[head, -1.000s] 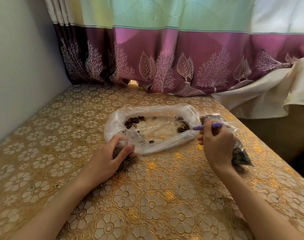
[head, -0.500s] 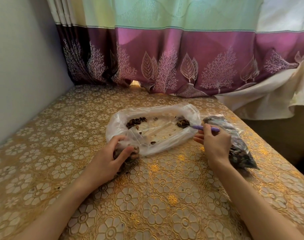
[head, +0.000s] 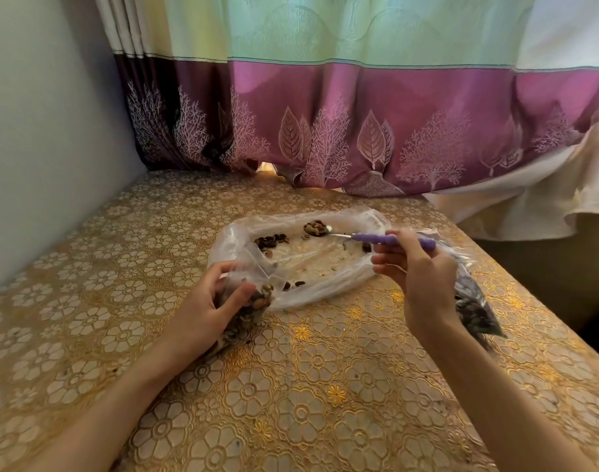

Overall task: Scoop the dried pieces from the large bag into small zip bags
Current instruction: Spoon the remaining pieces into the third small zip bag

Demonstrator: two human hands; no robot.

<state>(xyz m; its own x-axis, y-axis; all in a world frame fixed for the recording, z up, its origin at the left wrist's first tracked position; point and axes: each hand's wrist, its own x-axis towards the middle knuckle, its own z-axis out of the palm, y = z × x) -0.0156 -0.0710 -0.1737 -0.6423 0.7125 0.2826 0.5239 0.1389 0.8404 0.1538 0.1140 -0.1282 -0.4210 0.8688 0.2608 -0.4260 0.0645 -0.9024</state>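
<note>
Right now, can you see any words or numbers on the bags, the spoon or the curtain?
None: nothing here can be read.
The large bag is plain clear plastic.
The small zip bag in the left hand shows no label.
The spoon in the right hand has a bare purple handle.
The curtain shows only leaves and trees.

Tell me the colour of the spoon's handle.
Purple; the spoon handle shows clearly in the head view, held in the right hand.

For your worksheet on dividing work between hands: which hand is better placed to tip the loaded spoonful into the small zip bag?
Right. The right hand grips the loaded spoon; the left hand holds the small zip bag.
</note>
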